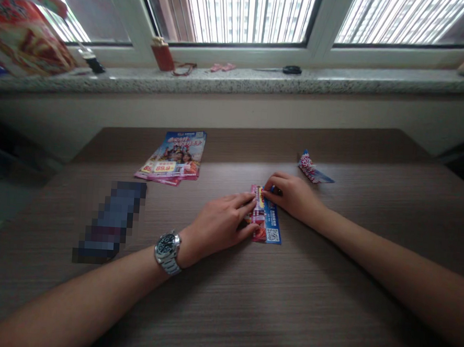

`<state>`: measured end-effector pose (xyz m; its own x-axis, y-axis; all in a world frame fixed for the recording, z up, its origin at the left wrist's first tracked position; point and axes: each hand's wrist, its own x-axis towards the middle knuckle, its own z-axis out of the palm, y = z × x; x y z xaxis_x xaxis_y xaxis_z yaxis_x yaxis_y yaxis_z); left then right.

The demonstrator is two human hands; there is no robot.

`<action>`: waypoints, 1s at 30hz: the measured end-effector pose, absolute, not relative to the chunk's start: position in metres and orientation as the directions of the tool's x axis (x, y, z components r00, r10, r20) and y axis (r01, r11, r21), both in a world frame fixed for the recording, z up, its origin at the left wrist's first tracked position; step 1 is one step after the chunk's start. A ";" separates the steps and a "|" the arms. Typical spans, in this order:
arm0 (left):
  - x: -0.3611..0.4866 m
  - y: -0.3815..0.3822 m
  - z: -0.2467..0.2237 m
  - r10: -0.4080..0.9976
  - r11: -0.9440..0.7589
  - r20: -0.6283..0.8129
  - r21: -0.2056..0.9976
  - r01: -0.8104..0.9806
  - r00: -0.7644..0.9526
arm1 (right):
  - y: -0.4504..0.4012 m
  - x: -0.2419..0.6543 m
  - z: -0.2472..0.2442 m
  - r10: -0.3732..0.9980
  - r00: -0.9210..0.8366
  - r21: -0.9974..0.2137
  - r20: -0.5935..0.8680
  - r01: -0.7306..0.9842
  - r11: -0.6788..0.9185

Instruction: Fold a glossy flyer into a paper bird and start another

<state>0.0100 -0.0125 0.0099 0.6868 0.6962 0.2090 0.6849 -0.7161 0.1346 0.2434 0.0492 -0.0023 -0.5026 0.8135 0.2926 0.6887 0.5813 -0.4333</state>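
Observation:
A folded flyer (271, 223), blue and pink with a QR code at its near corner, lies on the table between my hands. My left hand (223, 220), with a metal watch (168, 252) on the wrist, rests its outstretched fingers flat on the flyer's left side, the thumb apart and lower down. At the far edge, my right hand (291, 196) is closed, thumb and index finger pinching the paper near the top. Part of the flyer is hidden under the fingers. Beyond my right hand sits a folded paper shape (312, 169) with a pointed tip.
A stack of flyers (182, 155) lies at the table's back left. Nearer, a dark pixelated object (113, 221) lies left of my left arm. The granite windowsill (237, 82) holds a red box (162, 55), black-handled scissors (292, 70) and a food packet (24, 35).

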 end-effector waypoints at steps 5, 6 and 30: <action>0.010 -0.012 0.011 0.696 -0.713 0.230 0.115 0.692 0.680 | 0.061 0.240 -0.003 0.848 -0.454 -0.434 0.272 0.729 0.530; 0.010 -0.012 0.011 0.699 -0.711 0.229 0.118 0.693 0.678 | 0.063 0.239 -0.004 0.851 -0.448 -0.424 0.273 0.738 0.525; 0.008 -0.009 0.009 0.706 -0.707 0.230 0.186 0.682 0.670 | 0.061 0.243 -0.004 0.856 -0.406 -0.576 0.320 0.634 0.516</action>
